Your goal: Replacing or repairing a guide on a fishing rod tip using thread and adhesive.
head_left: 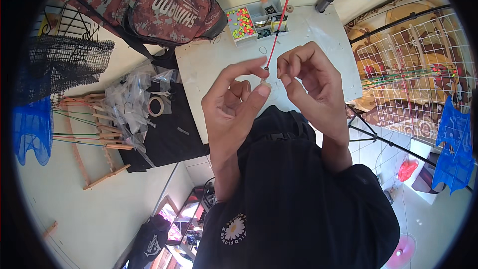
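Observation:
A thin red rod (284, 16) slants down from the upper edge and ends in a small dark tip. My left hand (229, 94) has its thumb and index finger around that tip, with the other fingers curled. Something small and pale shows by the thumb, too fine to name. Close by on the right, my right hand (317, 87) is closed in a pinch, its thumb tip against the bent fingers. Whatever it pinches, if anything, is too small to see. Both hands are raised over the near part of the white table (209, 84).
Behind the hands stands a compartment box (244, 41) with bright beads and small bottles. A dark cylinder (324, 2) stands farther right. At left are a camouflage backpack (174, 10), a tape roll (156, 105), plastic bags (124, 94) and a wooden rack (110, 137). A white grid (398, 60) hangs at right.

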### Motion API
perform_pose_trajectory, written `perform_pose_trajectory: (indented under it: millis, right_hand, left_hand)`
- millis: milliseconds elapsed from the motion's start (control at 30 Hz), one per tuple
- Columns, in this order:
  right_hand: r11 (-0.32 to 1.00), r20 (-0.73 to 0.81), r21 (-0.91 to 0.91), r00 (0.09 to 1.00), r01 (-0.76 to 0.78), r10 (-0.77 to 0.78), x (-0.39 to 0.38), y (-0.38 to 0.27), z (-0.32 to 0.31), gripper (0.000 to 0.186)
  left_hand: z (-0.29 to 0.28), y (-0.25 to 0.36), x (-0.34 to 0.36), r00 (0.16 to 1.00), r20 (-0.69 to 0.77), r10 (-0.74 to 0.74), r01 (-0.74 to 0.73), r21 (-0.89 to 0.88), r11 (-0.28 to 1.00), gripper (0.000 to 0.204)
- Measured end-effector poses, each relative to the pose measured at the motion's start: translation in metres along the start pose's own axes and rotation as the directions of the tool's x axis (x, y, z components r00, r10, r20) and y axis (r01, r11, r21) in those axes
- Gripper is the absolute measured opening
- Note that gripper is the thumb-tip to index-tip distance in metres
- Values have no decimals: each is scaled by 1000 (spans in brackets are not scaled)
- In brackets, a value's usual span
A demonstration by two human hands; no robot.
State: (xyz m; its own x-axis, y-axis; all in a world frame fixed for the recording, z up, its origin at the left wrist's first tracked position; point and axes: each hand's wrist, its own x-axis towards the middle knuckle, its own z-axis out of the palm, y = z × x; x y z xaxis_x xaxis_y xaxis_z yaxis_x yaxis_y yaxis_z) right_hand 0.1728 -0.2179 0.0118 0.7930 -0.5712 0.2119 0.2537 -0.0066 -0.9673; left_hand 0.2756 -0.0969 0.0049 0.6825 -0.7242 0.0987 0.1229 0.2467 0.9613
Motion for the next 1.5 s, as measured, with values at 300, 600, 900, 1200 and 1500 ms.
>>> perform_pose_trajectory:
  millis: [300, 600, 900, 1200, 1500]
  right_hand:
    - [1000, -27, -21, 1000, -6, 5, -1, 2, 0, 15]
    - [996, -34, -85, 999, -11, 8, -3, -3, 2, 16]
    - [971, -73, -226, 993, 75, -94, -2, 2, 4, 19]
    - [895, -4, -413, 982, 169, -188, -2, -2, 5, 24]
    - [850, 29, -477, 970, 225, -240, -9, -1, 7, 29]
  left_hand:
    - [-2, -4, 0, 999, 31, 19, -18, -44, 999, 27]
    - [2, -7, -1, 990, -131, 57, -66, -61, 996, 15]
    - [-1, -8, -3, 988, -145, 45, -36, 67, 997, 13]
    - [2, -9, 0, 984, -172, 50, -49, 9, 999, 14]
    - [1, -13, -1, 960, -271, 71, -52, 76, 996, 17]
